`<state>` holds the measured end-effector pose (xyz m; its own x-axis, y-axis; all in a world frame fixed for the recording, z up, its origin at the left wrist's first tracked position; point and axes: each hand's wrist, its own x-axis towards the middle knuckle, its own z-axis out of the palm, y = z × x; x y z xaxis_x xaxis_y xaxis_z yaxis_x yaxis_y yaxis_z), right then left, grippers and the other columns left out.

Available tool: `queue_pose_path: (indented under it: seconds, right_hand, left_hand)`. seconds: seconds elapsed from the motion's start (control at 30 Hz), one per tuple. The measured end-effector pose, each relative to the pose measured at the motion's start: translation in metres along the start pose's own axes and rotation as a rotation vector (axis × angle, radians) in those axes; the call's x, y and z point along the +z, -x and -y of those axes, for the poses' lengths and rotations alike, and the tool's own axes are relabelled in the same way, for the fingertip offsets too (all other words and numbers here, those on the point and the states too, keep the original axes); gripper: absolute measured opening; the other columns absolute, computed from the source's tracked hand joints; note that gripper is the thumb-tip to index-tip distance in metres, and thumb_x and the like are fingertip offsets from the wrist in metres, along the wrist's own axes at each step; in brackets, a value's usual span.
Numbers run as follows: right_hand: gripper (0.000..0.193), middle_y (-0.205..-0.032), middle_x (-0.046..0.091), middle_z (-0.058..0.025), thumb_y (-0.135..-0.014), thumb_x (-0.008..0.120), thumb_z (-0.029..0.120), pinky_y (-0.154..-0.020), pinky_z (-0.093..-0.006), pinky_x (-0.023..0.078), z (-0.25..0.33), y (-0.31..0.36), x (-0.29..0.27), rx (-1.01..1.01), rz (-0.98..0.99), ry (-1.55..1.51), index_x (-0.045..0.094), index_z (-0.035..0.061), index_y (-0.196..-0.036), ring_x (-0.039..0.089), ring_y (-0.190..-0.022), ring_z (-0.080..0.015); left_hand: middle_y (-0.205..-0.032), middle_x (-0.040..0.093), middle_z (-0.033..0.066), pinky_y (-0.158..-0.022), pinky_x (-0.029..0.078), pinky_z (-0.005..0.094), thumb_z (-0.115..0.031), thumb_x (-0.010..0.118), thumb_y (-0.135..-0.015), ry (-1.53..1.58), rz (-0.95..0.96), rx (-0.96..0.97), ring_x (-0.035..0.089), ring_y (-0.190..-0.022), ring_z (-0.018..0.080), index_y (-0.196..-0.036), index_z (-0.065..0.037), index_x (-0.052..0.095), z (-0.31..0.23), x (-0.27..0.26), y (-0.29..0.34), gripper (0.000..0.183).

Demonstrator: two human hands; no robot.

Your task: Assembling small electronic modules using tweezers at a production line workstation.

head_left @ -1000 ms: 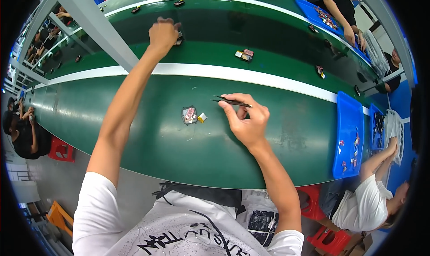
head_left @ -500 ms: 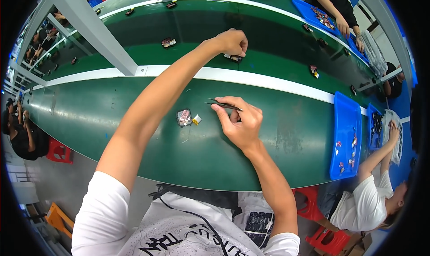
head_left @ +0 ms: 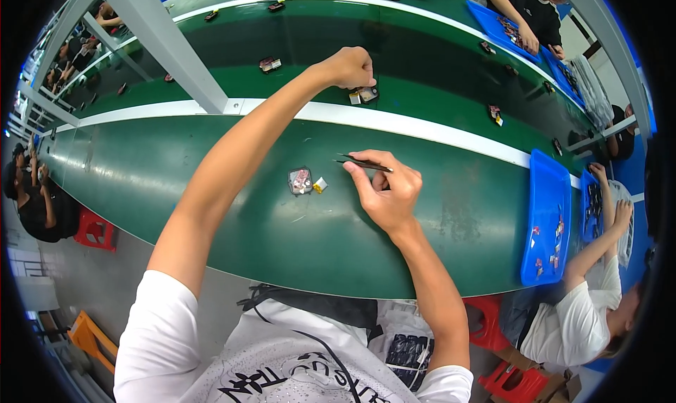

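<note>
Writing: big black lettering across the grey-white speckled shirt front (head_left: pixel 296 368); any marks on the small parts too tiny to read. Bench (head_left: pixel 338 255): smooth dark green top, scuffed, glossy in patches, white strip (head_left: pixel 422 133) along its far edge. Right hand (head_left: pixel 394 186) closed in a pinch on slim dark tweezers (head_left: pixel 367 165), tips slightly apart, pointing left, nothing between them. Left hand (head_left: pixel 349 67) reaches past the strip, fingers curled down at a small dark device (head_left: pixel 367 93) with a pale flat piece (head_left: pixel 354 99) beside it; can't tell if gripped. On bench, left of tweezers: squarish dark-rimmed case (head_left: pixel 300 181), pinkish-silver inside; small silvery pouch (head_left: pixel 321 185) with yellow end just beside it. Far right: blue plastic tray (head_left: pixel 541 191), rectangular, small mixed parts inside.
</note>
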<state>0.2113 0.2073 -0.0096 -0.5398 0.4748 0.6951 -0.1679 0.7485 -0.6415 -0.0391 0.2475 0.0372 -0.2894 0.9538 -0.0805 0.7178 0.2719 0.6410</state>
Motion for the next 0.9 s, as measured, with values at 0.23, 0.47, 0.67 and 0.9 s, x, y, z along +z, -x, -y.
queue_pose_path:
  seconds: [0.23, 0.47, 0.67, 0.9]
  right_hand:
    - [0.015, -0.077, 0.071, -0.001, -0.082, 0.083, 0.001, -0.044, -0.0199, 0.03, -0.001, -0.001, -0.003, 0.266, -0.05, -0.229, 0.073, -0.0006, -0.094, 0.04, -0.047, 0.0004]
    - [0.02, -0.085, 0.071, -0.0073, -0.089, 0.077, 0.0, -0.044, -0.0184, 0.032, 0.016, -0.006, -0.019, 0.646, -0.031, -0.666, 0.065, -0.0026, -0.105, 0.05, -0.057, -0.0014]
    - [0.02, -0.085, 0.071, -0.0079, -0.091, 0.076, 0.002, -0.042, -0.018, 0.032, 0.014, 0.003, -0.016, 0.634, 0.053, -0.654, 0.064, -0.0035, -0.106, 0.052, -0.055, -0.0023]
    - [0.019, -0.085, 0.071, -0.0052, -0.088, 0.078, -0.001, -0.047, -0.0167, 0.033, 0.01, 0.008, -0.017, 0.582, 0.048, -0.531, 0.067, -0.0037, -0.102, 0.05, -0.056, 0.0002]
  left_hand:
    - [-0.067, 0.064, 0.0023, -0.042, 0.033, 0.0242, -0.012, 0.069, -0.092, 0.55, -0.164, -0.192, 0.052, -0.049, 0.007, -0.09, 0.001, 0.064, 0.003, -0.002, 0.102, 0.014]
    - [-0.079, 0.069, 0.007, -0.041, 0.036, 0.0197, -0.014, 0.068, -0.097, 0.962, -0.279, -0.281, 0.054, -0.049, 0.0047, -0.109, 0.007, 0.07, -0.018, 0.04, 0.185, 0.024]
    - [-0.077, 0.067, 0.0079, -0.037, 0.036, 0.0211, -0.014, 0.066, -0.1, 0.912, -0.366, -0.249, 0.056, -0.045, 0.0069, -0.102, 0.007, 0.066, -0.022, 0.063, 0.193, 0.021]
    - [-0.074, 0.067, 0.0078, -0.037, 0.038, 0.0223, -0.015, 0.065, -0.1, 0.856, -0.382, -0.159, 0.059, -0.046, 0.0085, -0.101, 0.008, 0.065, -0.03, 0.077, 0.194, 0.022]
